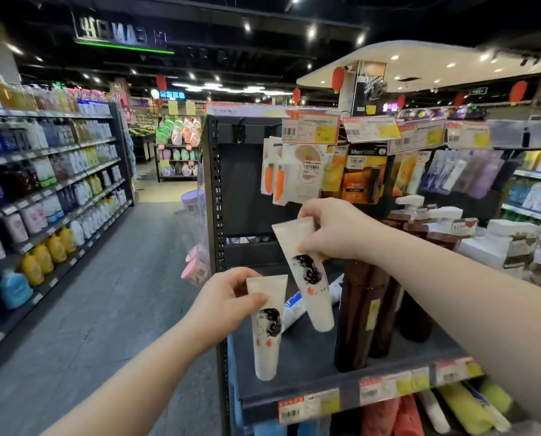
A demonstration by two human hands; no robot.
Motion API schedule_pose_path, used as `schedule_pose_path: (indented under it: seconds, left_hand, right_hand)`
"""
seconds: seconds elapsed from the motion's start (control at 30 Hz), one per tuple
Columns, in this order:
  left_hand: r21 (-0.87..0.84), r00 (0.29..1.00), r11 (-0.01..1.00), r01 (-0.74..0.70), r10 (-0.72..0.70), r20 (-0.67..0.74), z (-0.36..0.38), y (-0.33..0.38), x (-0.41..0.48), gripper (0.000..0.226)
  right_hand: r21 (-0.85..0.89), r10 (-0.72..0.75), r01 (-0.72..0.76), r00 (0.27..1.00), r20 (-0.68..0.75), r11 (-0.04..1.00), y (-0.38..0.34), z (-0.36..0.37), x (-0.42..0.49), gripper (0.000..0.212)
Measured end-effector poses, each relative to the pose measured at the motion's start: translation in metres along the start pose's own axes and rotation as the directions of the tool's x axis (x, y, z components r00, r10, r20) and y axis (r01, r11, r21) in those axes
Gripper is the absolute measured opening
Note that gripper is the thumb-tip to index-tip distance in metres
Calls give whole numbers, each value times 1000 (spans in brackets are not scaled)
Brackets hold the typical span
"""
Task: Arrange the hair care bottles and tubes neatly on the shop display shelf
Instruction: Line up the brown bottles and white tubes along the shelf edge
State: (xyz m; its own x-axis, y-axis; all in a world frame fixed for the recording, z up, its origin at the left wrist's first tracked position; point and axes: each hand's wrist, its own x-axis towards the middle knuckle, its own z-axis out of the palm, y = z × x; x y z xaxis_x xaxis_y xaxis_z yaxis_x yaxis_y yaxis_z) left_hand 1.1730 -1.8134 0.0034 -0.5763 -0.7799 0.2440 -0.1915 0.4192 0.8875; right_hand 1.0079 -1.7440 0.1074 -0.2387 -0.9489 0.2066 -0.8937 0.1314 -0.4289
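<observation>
**Head view: a cream tube in each of your hands at the shelf**

Your left hand (228, 302) pinches a cream tube (266, 335) near its flat crimped end, thumb on the front and fingers curled behind. Its long axis runs almost 12 to 6 o'clock, cap down at the front left of the dark shelf (300, 366); you cannot tell whether the cap touches the board.

Your right hand (335, 229) grips a second cream tube (310, 287) in the air at 1 o'clock from the first. It is tilted, with the crimp toward 11 o'clock and the cap toward 5 o'clock.

Both tubes carry a black ink drawing of a head with wavy hair above red characters too blurred to read.

A white and blue tube (294, 306) lies flat on the shelf behind them. Tall brown bottles (360, 316) stand upright at 3 o'clock. Red and yellow price labels (379, 388) line the shelf's front edge, their print unreadable. At 12 o'clock hangs an orange pack (362, 171) marked "Men".
</observation>
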Motion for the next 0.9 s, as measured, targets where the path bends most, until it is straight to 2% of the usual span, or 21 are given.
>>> schedule_pose_path:
  seconds: [0.13, 0.33, 0.47, 0.57, 0.7, 0.9]
  left_hand:
    - [-3, 1000, 1000, 4, -4, -18, 2, 2, -4, 13]
    - [-42, 999, 998, 41, -41, -8, 5, 0, -7, 16]
    - [-61, 997, 995, 78, -77, 25, 13, -4, -12, 29]
    - [-50, 993, 992, 112, -110, 41, 20, -9, -14, 29]
    - [-19, 996, 996, 92, -92, -6, 25, -8, -16, 27]
    - [23, 995, 996, 87, -86, -50, 27, -9, -16, 27]
  right_hand:
    - [-292, -18, 71, 984, 179, 954, -3, 0, -12, 19]
    - [-517, -89, 250, 944, 317, 819, 0, 16, -18, 19]
    - [-552, -83, 286, 928, 363, 783, 7, 21, -21, 18]
    - [-584, -58, 297, 919, 391, 755, 11, 21, -21, 26]
    - [-615, -140, 327, 932, 333, 718, 14, 27, -18, 15]
    - [-618, -150, 329, 934, 324, 714, 15, 28, -16, 25]
